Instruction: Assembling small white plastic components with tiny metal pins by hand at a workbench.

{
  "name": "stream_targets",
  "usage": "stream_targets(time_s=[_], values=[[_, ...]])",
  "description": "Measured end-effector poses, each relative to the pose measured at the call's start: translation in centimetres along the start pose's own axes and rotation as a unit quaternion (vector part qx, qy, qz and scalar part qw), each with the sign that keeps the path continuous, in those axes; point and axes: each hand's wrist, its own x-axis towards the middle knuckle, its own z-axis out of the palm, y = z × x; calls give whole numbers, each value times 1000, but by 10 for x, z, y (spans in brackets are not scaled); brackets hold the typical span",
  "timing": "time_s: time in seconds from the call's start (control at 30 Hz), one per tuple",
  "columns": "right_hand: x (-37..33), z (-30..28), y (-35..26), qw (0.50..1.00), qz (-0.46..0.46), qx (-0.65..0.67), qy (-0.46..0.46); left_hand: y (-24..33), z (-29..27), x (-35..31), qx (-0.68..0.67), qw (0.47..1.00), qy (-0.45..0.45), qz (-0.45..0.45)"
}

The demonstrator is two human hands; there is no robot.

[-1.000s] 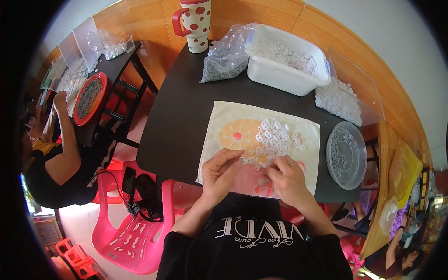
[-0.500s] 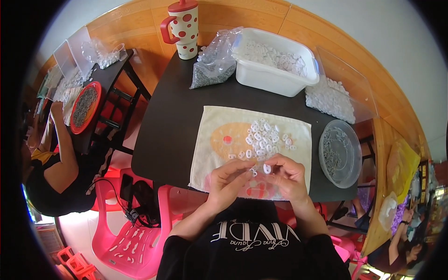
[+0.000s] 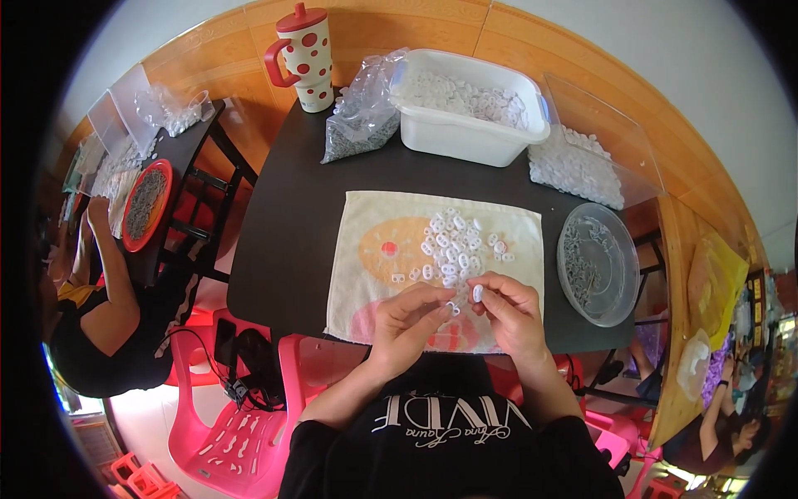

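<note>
My left hand (image 3: 406, 326) is closed, pinching a small white ring-like piece (image 3: 453, 307) between thumb and forefinger. In my right hand (image 3: 517, 320) a white oval plastic piece (image 3: 478, 293) is gripped by the fingertips. Both hands hover close together over the near edge of a cream cloth (image 3: 345, 249) with orange and pink prints. Just beyond the fingers lies a loose pile of white oval plastic pieces (image 3: 451, 243), some with two holes showing. The finer shape of the left-hand piece is too small to make out.
On the dark table (image 3: 278, 216) stand a white tub (image 3: 465, 148), a bag of grey bits (image 3: 359, 140), a bag of white pieces (image 3: 575, 170), a round clear bowl (image 3: 617, 258) and a dotted tumbler (image 3: 309, 62). A co-worker sits left by a red tray (image 3: 169, 179).
The oval piece in my right hand has turned slightly, and the right fingers have shifted around it. The left hand keeps its pinch. The whole view has swung a little.
</note>
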Motion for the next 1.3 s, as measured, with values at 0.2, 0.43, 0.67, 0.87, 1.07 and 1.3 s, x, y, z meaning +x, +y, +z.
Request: stream_targets(time_s=[0.2, 0.43, 0.67, 0.87, 1.07, 1.3], values=[[-4, -3, -2, 998, -34, -44, -2, -3, 3, 0, 20, 1000, -10, 3], [-3, -2, 0, 987, -109, -112, -23, -4, 6, 0, 24, 1000, -4, 3], [-1, -2, -3, 962, -182, -199, -54, -3, 9, -2, 10, 1000, 9, -10], [0, 0, -5, 950, -204, -230, -57, -4, 4, -4, -2, 999, -15, -31], [-1, 2, -4, 937, -213, -266, -78, -6, 6, -5, -9, 1000, -8, -27], [-7, 1, 1, 953, -187, -229, -68, -20, 17, -12, -60, 995, 78, -14]])
